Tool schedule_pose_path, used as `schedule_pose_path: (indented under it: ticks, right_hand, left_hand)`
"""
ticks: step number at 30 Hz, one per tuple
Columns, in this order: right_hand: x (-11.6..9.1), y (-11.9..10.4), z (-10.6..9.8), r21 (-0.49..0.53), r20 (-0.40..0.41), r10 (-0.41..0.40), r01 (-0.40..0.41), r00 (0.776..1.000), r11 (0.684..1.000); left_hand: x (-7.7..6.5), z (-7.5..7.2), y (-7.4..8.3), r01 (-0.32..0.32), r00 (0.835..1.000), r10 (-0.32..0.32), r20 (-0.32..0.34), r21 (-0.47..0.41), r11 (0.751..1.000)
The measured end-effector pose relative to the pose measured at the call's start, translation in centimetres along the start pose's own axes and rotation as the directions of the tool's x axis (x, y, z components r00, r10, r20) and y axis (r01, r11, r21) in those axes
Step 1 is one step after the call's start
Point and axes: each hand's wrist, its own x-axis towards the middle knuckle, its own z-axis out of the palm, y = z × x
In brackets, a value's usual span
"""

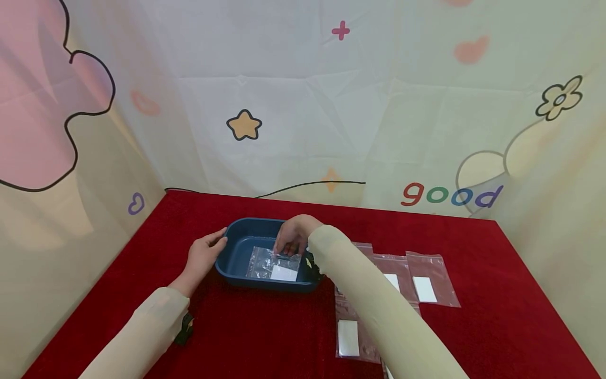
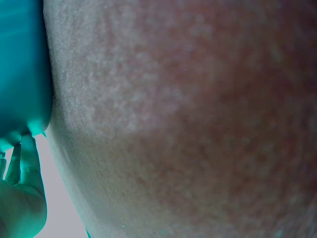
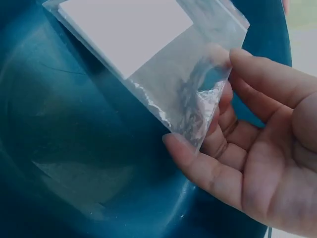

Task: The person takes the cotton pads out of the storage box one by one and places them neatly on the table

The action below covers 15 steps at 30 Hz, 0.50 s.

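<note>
A blue plastic basin [image 1: 265, 285] stands on the red cloth. My right hand [image 1: 295, 235] is inside it, pinching the edge of a clear zip bag [image 1: 261, 262] that holds a white card [image 1: 284, 273]. In the right wrist view the thumb and fingers [image 3: 267, 82] hold one end of the bag [image 3: 163, 87], tilted over the basin floor [image 3: 74, 163]. My left hand [image 1: 202, 258] touches the basin's left end. In the left wrist view its fingers [image 2: 29, 161] lie fairly straight against the outer wall [image 2: 22, 74].
Right of the basin, several clear bags with white cards lie flat on the cloth, among them one at the far right [image 1: 432, 279] and one nearer the front [image 1: 348, 338]. My right forearm [image 1: 374, 300] covers part of them. A printed curtain [image 1: 293, 95] hangs behind the table.
</note>
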Motion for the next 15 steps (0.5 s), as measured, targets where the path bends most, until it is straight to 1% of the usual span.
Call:
schedule_pose_path:
  ticks: [3, 5, 11, 15]
  right_hand:
    - [-0.03, -0.05, 0.00, 0.019, -0.027, -0.010, 0.010, 1.000, 1.000]
    - [-0.04, 0.00, 0.00, 0.028, -0.032, -0.020, 0.021, 0.999, 0.999]
    - [-0.40, 0.12, -0.02, 0.010, -0.009, -0.077, 0.077, 0.997, 0.997]
    - [-0.75, 0.07, -0.04, 0.008, 0.004, -0.090, 0.090, 0.996, 0.996]
  left_hand:
    - [0.06, 0.00, 0.06, 0.002, 1.000, -0.002, -0.004, 0.004, 1.000]
    - [0.04, -0.04, 0.05, 0.001, 1.000, 0.000, -0.003, 0.004, 1.000]
    - [-0.08, -0.11, -0.03, -0.005, 1.000, 0.005, 0.008, -0.003, 1.000]
    - [-0.13, -0.07, -0.17, -0.017, 1.000, 0.017, 0.008, -0.008, 1.000]
